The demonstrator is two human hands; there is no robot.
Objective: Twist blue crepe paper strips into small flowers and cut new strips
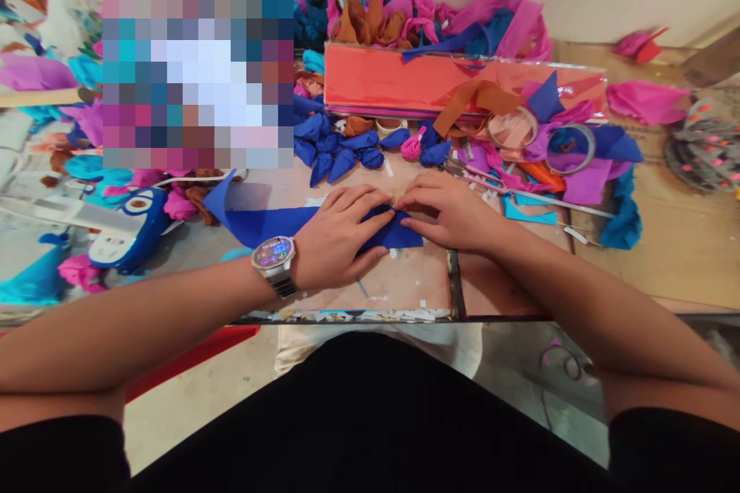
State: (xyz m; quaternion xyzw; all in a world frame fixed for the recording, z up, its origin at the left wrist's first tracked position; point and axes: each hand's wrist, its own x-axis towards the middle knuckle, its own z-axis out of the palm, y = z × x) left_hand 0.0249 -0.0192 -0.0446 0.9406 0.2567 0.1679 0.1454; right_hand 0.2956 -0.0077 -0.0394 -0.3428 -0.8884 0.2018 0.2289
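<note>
A long dark blue crepe paper strip (266, 226) lies across the tabletop, its left end turned up. My left hand (341, 235), with a watch on the wrist, rests over the strip with fingers bent and the thumb at its lower edge. At the strip's right part, my right hand (442, 212) pinches the upper edge between thumb and fingers. The fingertips of both hands nearly meet there, and they partly hide the paper. Just beyond the hands lie several small twisted blue paper pieces (341, 163).
A flat red pack (393, 81) lies behind, with heaped coloured paper (416, 11) at the wall. Tape rolls (570, 149) sit to the right. A blue-and-white device (136, 231) stands at left. The table's front edge (358, 316) holds paper scraps. A blurred patch covers the upper left.
</note>
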